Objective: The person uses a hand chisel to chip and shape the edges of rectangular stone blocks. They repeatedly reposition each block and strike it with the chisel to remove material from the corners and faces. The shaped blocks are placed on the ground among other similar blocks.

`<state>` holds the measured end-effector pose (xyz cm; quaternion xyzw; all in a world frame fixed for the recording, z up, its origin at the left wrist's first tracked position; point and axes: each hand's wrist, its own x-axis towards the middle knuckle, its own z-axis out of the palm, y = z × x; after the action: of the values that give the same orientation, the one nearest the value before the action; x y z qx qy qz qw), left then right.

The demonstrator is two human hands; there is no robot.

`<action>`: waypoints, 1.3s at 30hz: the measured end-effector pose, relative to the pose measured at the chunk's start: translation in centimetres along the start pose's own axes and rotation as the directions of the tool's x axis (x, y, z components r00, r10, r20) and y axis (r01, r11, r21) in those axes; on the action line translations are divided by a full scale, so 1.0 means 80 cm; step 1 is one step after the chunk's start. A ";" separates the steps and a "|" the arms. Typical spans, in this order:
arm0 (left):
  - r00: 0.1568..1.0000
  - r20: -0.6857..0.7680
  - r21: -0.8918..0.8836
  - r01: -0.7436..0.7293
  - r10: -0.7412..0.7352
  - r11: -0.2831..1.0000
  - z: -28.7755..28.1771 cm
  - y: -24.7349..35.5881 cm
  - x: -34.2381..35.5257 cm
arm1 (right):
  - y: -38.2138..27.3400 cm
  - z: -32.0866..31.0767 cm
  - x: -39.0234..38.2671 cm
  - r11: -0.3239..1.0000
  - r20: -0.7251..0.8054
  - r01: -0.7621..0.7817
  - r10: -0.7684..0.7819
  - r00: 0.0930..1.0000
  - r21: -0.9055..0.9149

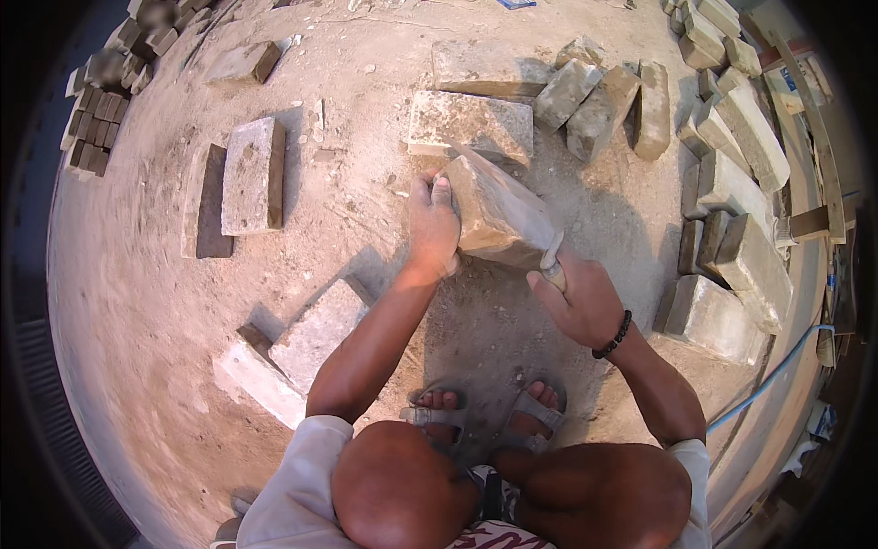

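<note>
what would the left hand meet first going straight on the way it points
Likely the flat-lying brick just past the left hand, though it may pass above; depth is unclear.

Held brick (482, 203) tan, bracelet (614, 336) black, cord (768, 382) blue; shaded sandals (540, 410) probably grey.

Rough tan block (482, 209), tilted

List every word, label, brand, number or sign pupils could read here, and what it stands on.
White shirt: dark red lettering, cut off by the picture's lower edge; not readable whole.
Blue-and-white scrap at right: any print too small to read.
Held brick: no text visible.
</note>
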<state>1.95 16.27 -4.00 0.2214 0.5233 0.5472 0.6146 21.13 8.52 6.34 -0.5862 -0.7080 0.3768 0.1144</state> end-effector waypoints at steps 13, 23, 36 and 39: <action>1.000 0.023 0.076 -0.009 0.007 0.997 -0.023 -0.017 0.002 | 0.003 0.008 -0.003 0.998 0.156 0.055 -0.059 0.986 0.033; 0.999 -0.017 -0.053 0.026 -0.027 0.998 -0.006 -0.009 -0.017 | 0.005 0.031 -0.038 0.983 0.129 -0.174 0.165 0.978 0.058; 0.970 0.079 -0.238 0.241 -0.228 0.941 -0.013 -0.019 -0.016 | -0.008 0.071 -0.059 0.972 -0.148 0.056 -0.022 0.989 0.230; 0.950 0.031 -0.346 0.300 -0.309 0.889 -0.010 -0.014 -0.013 | 0.046 0.113 -0.052 0.977 -0.182 -0.074 0.112 0.977 0.202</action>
<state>1.85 14.74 -4.81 0.0179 0.4545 0.5303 0.7155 19.60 1.25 -1.17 -0.6386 -0.6251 0.3907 0.2211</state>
